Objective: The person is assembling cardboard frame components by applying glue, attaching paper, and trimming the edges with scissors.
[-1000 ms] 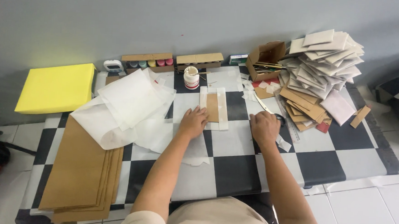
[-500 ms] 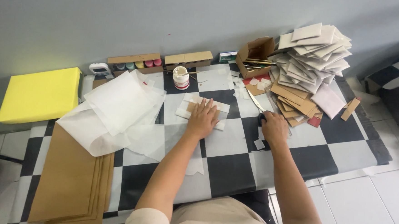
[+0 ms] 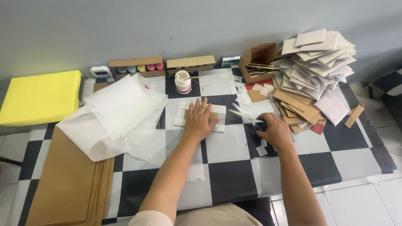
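Left hand (image 3: 199, 122) flat on white paper piece (image 3: 181, 121), right hand (image 3: 273, 130) beside

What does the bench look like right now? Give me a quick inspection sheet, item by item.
Surface: black-and-white checkered mat on a low table.
Job's things: white-wrapped card piece lying flat under the left hand.
Clutter: loose white paper sheets, brown card stack, yellow block, white jar, open brown box, heap of wrapped pieces, paper scraps.
Grippers: left hand pressed flat on the piece; right hand closed over a small dark tool, mostly hidden.
Cables: nothing seen.
Surroundings: grey wall behind, white floor tiles at right.
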